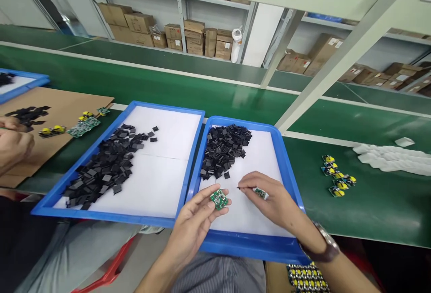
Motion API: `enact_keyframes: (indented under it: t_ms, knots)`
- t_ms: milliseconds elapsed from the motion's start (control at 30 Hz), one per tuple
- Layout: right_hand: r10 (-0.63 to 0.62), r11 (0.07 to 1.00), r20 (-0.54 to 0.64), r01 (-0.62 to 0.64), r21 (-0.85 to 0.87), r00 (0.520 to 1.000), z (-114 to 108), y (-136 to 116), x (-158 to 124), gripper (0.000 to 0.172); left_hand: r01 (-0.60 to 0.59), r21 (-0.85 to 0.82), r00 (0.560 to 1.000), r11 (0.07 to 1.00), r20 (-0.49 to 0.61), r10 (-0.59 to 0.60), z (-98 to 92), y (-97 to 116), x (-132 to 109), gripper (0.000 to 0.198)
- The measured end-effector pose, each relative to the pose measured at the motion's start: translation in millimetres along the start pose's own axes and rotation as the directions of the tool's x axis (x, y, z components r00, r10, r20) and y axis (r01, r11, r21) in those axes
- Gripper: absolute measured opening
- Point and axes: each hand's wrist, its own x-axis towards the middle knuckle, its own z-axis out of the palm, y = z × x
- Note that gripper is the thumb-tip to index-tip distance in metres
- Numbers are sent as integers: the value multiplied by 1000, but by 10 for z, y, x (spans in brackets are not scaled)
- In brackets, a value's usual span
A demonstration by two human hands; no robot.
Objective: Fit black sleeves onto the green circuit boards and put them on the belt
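My left hand (198, 216) holds a small green circuit board (219, 199) by its edges, with the component side showing. The thumb and index finger of my right hand (266, 196) pinch a small black piece (239, 188), seen nearly edge-on, just right of that board and apart from it. Partly covered by the right hand is a second green circuit board (260, 193); whether it lies on the tray or rests in the palm I cannot tell. Behind the hands, a heap of black square pads (222, 149) fills the far left part of the blue tray (249, 246).
On the left, another blue tray (144, 219) holds many black pads (104, 167). A co-worker's hand (15, 147) is over cardboard at far left. Boards with yellow parts (337, 174) and white foam (393, 158) lie right. A slanted post (340, 55) rises behind the tray.
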Motion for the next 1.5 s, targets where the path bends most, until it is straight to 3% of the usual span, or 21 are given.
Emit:
enact_keyframes:
  t_ms: [133, 233, 333, 467, 667, 900, 1333, 1500]
  knots:
    - [87, 967, -197, -35, 253, 977, 170, -323, -295, 26, -38, 129, 997, 991, 72, 29, 22, -53, 6, 35]
    - [113, 952, -313, -12, 306, 943, 338, -364, -416, 33, -79, 263, 993, 962, 104, 53, 40, -45, -9, 29]
    - [120, 954, -375, -3, 298, 919, 419, -338, -471, 37, -56, 377, 988, 925, 151, -2, 74, 7, -44, 34]
    - [134, 949, -353, -17, 316, 926, 427, -359, -508, 38, -6, 402, 976, 916, 203, -82, 116, 45, -80, 51]
    - [264, 897, -303, -118, 426, 916, 440, -414, -523, 21, -28, 417, 979, 908, 193, -59, 79, -12, -68, 32]
    - [425, 834, -237, -276, 478, 874, 489, -425, -534, 10, -57, 408, 978, 911, 206, -31, 76, -40, -43, 30]
    - [273, 900, -128, -206, 385, 953, 328, -430, -491, 16, -132, 540, 984, 831, 176, 42, 104, -68, -72, 26]
    - [331, 891, -206, -232, 391, 921, 408, -413, -502, 16, -219, 606, 970, 765, 218, 105, 91, -79, -81, 28]
